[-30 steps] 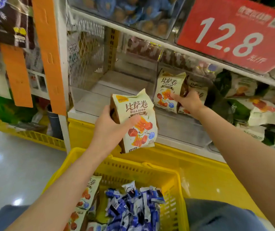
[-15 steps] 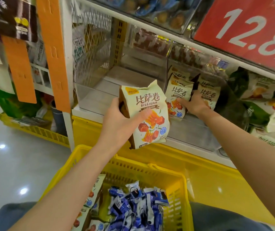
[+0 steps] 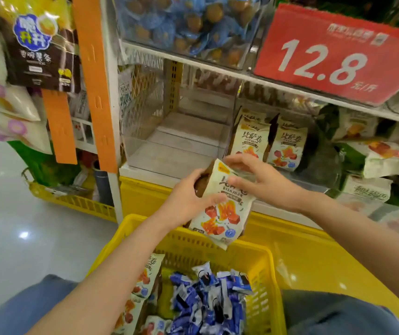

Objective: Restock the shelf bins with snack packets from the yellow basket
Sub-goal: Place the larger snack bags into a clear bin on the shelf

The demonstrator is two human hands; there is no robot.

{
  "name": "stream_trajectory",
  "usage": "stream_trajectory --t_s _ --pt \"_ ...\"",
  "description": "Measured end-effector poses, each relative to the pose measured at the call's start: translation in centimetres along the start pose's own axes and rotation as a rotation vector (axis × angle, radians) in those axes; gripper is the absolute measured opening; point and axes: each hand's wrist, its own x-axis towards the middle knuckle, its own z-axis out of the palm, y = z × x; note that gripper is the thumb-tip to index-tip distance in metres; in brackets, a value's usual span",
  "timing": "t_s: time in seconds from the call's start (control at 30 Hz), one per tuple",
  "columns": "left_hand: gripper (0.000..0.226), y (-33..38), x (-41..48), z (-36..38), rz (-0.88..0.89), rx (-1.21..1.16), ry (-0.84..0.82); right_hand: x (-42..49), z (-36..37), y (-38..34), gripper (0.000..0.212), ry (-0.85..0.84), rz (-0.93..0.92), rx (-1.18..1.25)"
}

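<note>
Snack packet [image 3: 220,213], in the head view, is hanging tilted above the far rim of the yellow basket [image 3: 217,245]. Left grip [image 3: 186,199] is clamping its left edge, thumb lying across the front; right grip [image 3: 263,182] is pinching its top. Two matching packets [image 3: 249,139] are standing upright in the shelf bin [image 3: 314,181] behind, and blue-wrapped sweets [image 3: 208,303] are lying in the basket
</note>
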Motion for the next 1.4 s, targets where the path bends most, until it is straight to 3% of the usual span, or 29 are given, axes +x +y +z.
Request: stream_trajectory --t_s 0.1,0.27,0.37,0.53,0.7,0.77,0.83,0.93,1.03,1.2,1.4 --pt "0.052 -0.7 -1.6 1.1 0.04 0.059 -0.188 -2.0 0.7 0.1 0.054 -0.233 0.055 -0.038" --pt "0.059 -1.0 -3.2 3.1 0.087 0.0 -0.113 -5.3 1.4 0.6 0.067 -0.17 0.095 0.07" --pt "0.066 -0.5 -3.4 4.2 0.158 0.048 -0.088 -6.6 0.6 0.6 0.069 -0.068 0.074 -0.024" --pt "0.067 2.1 -1.2 5.8 0.321 0.253 -0.041 -8.7 -3.6 0.9 0.051 0.102 0.046 -0.213" --pt "0.048 3.4 4.1 7.6 0.349 0.43 0.086 -8.9 -9.7 2.7 0.047 0.539 0.107 -0.211" --pt "0.042 3.3 6.0 8.2 0.364 0.568 0.095 -8.2 -11.2 3.9 0.043 0.636 0.156 -0.273" --pt "0.035 2.8 7.5 8.7 0.385 0.718 0.055 -7.1 -11.8 5.2 0.042 0.612 0.212 -0.443" --pt "0.029 1.4 9.0 8.9 0.421 0.901 0.029 -3.9 -11.4 7.5 0.051 0.448 0.289 -0.754" --pt "0.032 -0.1 9.6 9.0 0.509 0.926 0.078 -0.1 -11.0 9.4 0.058 0.316 0.355 -0.892" --pt "0.032 -0.9 9.7 8.9 0.576 0.868 0.105 4.0 -10.6 12.0 0.061 0.144 0.358 -0.907" --pt "0.02 -0.9 9.4 9.1 0.653 0.827 0.205 6.5 -10.2 13.8 0.05 0.219 0.36 -0.831"
